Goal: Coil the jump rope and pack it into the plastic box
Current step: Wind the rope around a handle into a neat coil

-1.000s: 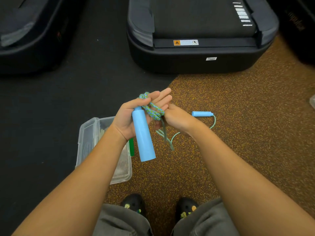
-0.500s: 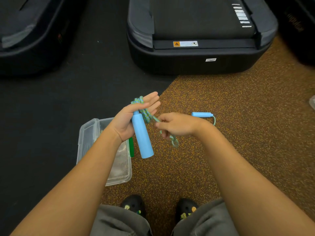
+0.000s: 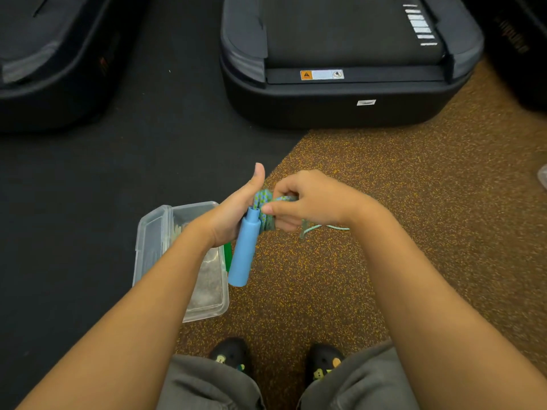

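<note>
left hand (image 3: 233,214): grips blue handle (image 3: 244,250); right hand (image 3: 310,199): pinches rope (image 3: 265,199)

Illumination was moderate and even, with no hard shadows on the speckled floor (image 3: 384,202). The black mat (image 3: 88,187) and the treadmill (image 3: 340,69) rendered very dark, with soft sheen on the treadmill's rails. Wide-angle distortion bowed the frame edges. The hands showed slight softness; the plastic box (image 3: 154,232) carried faint glare.
</note>
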Demonstrator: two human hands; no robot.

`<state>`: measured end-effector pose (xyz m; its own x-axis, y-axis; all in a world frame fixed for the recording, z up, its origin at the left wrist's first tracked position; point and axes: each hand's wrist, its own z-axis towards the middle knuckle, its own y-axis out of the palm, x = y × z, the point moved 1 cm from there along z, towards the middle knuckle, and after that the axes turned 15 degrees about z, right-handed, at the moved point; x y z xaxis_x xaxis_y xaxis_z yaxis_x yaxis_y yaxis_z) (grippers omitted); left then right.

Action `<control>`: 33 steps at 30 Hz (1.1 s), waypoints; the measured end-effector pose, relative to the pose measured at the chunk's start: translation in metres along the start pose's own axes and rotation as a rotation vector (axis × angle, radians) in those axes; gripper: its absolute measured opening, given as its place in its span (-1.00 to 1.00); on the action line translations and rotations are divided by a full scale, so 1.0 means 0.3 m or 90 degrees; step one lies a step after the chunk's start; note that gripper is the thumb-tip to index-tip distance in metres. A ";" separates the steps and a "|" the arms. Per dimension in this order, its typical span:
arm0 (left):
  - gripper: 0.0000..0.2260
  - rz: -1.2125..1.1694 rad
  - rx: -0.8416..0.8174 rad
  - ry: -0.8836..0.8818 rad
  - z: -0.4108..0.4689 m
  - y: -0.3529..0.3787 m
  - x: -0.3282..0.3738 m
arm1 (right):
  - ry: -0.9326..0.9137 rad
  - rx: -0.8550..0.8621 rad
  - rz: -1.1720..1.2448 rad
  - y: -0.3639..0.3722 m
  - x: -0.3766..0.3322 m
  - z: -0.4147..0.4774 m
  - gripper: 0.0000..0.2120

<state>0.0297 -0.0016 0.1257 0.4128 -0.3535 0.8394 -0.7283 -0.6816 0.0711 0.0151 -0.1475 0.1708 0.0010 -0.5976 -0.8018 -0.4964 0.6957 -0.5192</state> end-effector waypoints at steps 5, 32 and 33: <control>-0.33 0.020 -0.079 0.053 -0.008 0.003 0.011 | -0.006 0.072 0.117 -0.005 0.019 0.008 -0.73; -0.47 -0.460 0.075 0.174 0.009 -0.035 0.013 | 0.164 -0.140 0.022 0.108 0.062 0.046 -0.93; -0.49 -0.413 0.096 0.157 0.007 -0.028 0.017 | 0.165 -0.153 0.005 0.099 0.053 0.040 -0.95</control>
<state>0.0389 0.0010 0.1282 0.5887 0.2965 0.7520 -0.2870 -0.7930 0.5373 0.0107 -0.1314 0.1391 -0.2083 -0.6953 -0.6879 -0.6852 0.6056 -0.4046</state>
